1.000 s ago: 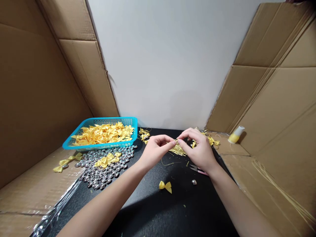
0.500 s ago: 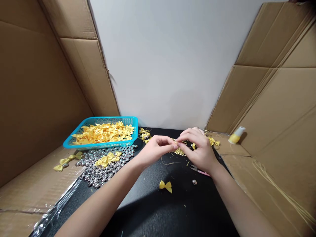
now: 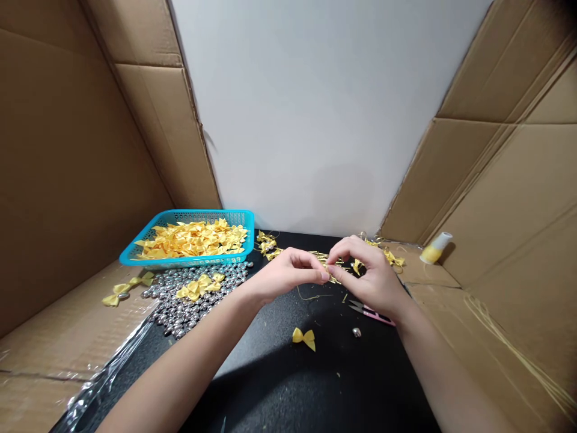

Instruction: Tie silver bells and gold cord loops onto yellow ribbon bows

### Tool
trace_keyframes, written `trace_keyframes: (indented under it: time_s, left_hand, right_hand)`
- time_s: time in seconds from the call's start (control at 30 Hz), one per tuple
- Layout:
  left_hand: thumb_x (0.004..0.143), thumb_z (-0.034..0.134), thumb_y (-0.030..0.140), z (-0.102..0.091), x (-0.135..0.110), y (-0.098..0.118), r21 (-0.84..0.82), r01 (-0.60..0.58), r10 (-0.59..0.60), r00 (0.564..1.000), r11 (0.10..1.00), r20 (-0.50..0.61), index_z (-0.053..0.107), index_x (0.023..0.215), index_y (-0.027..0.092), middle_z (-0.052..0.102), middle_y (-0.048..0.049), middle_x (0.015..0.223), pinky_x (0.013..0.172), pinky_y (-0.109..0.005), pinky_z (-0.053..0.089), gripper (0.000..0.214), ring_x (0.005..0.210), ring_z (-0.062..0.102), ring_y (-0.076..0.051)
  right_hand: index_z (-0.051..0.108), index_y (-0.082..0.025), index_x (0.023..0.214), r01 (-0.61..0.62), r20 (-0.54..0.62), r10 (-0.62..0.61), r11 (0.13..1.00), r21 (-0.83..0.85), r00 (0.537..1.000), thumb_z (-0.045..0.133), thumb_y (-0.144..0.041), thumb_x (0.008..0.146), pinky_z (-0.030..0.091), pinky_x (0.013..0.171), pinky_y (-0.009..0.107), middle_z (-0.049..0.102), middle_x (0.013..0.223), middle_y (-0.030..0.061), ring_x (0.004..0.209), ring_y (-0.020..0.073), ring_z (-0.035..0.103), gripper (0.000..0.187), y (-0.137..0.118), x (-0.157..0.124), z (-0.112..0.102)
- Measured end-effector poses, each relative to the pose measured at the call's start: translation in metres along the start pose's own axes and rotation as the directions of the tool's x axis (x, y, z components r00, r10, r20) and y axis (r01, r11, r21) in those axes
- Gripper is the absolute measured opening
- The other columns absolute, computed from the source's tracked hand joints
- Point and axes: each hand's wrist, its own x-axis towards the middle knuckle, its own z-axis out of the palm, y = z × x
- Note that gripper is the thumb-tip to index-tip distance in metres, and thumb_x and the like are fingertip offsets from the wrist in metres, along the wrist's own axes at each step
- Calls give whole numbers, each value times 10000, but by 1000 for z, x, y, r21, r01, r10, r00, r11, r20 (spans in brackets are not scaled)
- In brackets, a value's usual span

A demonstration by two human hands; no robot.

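Note:
My left hand (image 3: 291, 273) and my right hand (image 3: 367, 270) meet over the middle of the black table, thumb and forefinger pinched on each. Whatever lies between the fingertips is too small to make out. Just below the left fingers a thin thread (image 3: 311, 297) curves over the tabletop. Cut yellow sticks (image 3: 336, 278) lie partly hidden behind both hands. A yellow bow (image 3: 304, 338) and one silver bead (image 3: 356, 332) rest nearer to me. Pink-handled thread snips (image 3: 369, 311) lie beneath my right wrist.
At left, a blue basket (image 3: 187, 261) holds many yellow bows. Silver beads (image 3: 189, 313) are spread before it, with some bows on top. A thread spool (image 3: 436, 248) stands at right, and yellow cords (image 3: 509, 343) hang along the cardboard wall (image 3: 518, 210).
My right fingers have shifted slightly right and curled into a rounder pinch, with the fingertips a little farther from my left hand. The whole view has tilted slightly.

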Motion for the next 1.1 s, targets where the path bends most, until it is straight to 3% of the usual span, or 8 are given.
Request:
trace_keyframes:
  time_s: [0.23,0.57,1.1]
  left_hand:
    - [717,733,200,2,0,0,27,-14,14,1000,1000,-16,754,665,190,697,10,690,727,-243,436,57,702,588,-111]
    - [714,739,231,4,-1,3,58,-14,16,999,998,-37,735,643,179,658,14,647,681,-250,412,89,646,546,-110]
    - [693,738,241,2,-2,6,89,9,-12,1000,996,25,743,649,182,624,21,598,633,-251,379,74,619,512,-113]
  right_hand:
    - [583,-209,731,-21,1,22,985,170,1000,625,-76,794,463,709,281,625,764,-16,746,137,590,153,3,-1,0]
    - [610,-200,715,-45,55,36,985,168,998,654,-108,792,454,721,290,631,797,3,768,142,591,128,5,1,-2]
    - [643,-200,755,-121,176,76,957,263,982,661,-233,835,460,741,307,639,825,17,792,150,583,88,13,1,-1]
